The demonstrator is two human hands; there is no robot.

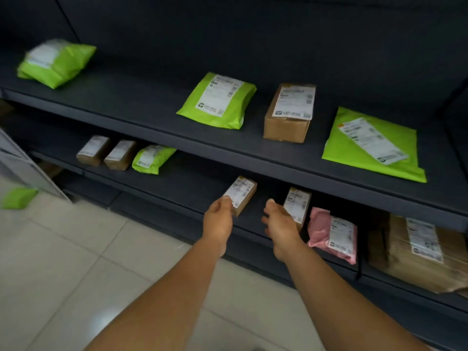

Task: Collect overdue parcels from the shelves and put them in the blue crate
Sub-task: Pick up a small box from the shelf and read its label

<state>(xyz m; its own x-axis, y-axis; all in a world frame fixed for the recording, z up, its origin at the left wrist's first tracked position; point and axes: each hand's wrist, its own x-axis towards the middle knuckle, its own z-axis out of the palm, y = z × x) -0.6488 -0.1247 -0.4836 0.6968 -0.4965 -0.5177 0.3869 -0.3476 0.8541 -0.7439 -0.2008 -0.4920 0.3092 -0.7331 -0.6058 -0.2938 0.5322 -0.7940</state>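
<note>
Gripping a small brown cardboard box with a white label (pixel 240 195) at its near corner, our left hand (pixel 219 219) held it at the front edge of the dark lower shelf (pixel 177 183). Our right hand (pixel 278 224) hung released, fingers loosely curled, just beside a second labelled brown box (pixel 297 205).
</note>
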